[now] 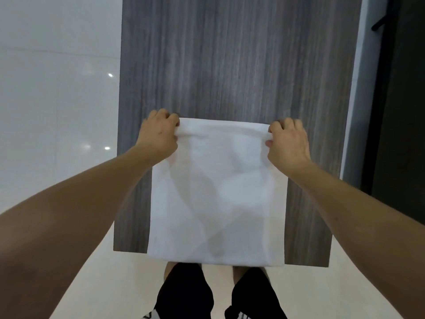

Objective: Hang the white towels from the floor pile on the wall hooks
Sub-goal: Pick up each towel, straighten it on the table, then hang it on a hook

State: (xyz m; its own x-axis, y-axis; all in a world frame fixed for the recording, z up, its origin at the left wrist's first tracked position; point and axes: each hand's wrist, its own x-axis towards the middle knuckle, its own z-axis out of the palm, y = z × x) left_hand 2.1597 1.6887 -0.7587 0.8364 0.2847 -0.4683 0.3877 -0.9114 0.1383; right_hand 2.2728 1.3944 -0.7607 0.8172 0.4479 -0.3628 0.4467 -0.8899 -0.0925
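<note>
A white towel hangs flat in front of me, stretched between both hands. My left hand grips its top left corner and my right hand grips its top right corner. The towel's lower edge hangs just above my feet. Behind it stands a grey wood-grain wall panel. No floor pile is in view, and I see no hook on that panel.
A glossy white tiled wall lies to the left. On the right is a dark doorway with a black handle or hook near the top. My feet in black socks stand on the pale floor.
</note>
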